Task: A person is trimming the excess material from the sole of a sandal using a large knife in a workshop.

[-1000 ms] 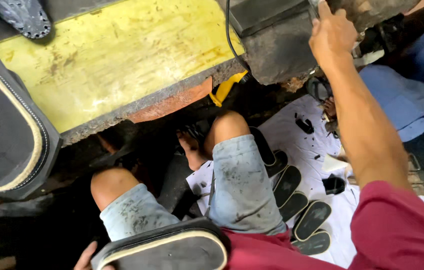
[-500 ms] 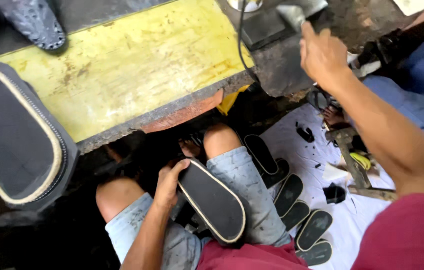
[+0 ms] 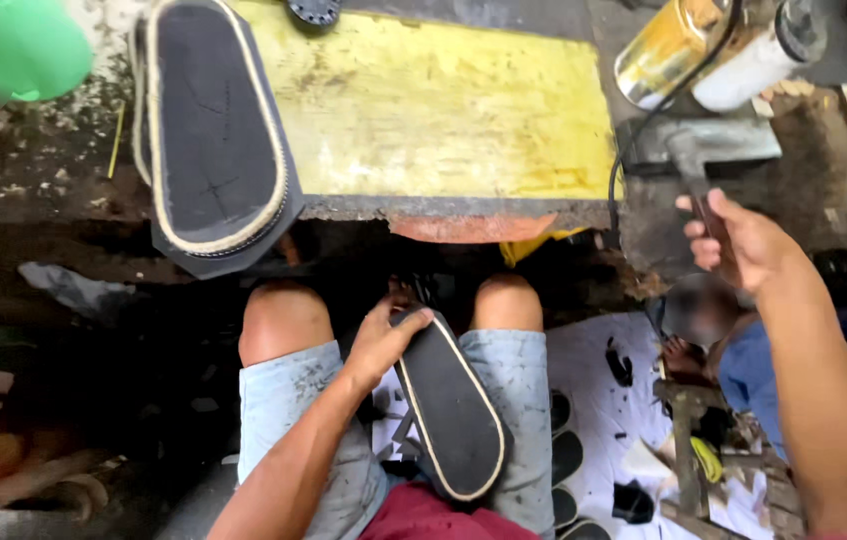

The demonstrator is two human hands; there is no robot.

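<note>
My left hand (image 3: pixel 381 340) grips the top end of a black shoe sole with a pale rim (image 3: pixel 450 410), which lies along my right thigh between my knees. My right hand (image 3: pixel 738 240) is stretched out to the right and closed around the dark handle of a grey metal tool (image 3: pixel 695 160) that has a black cable running from it. A second, larger black sole with a pale stitched rim (image 3: pixel 213 130) rests on a dark sheet at the left end of the yellow work board (image 3: pixel 443 110).
A yellow and white canister (image 3: pixel 718 45) lies at the upper right. A green round object (image 3: pixel 13 45) sits at the upper left. Several black soles (image 3: pixel 565 455) lie on white paper (image 3: pixel 598 375) by my right leg. Another person's blue-clad leg (image 3: pixel 753 370) is at right.
The view has tilted up over the board. My left hand has slid the small sole further onto my right thigh. My right hand has dropped lower and now grips the tool's handle.
</note>
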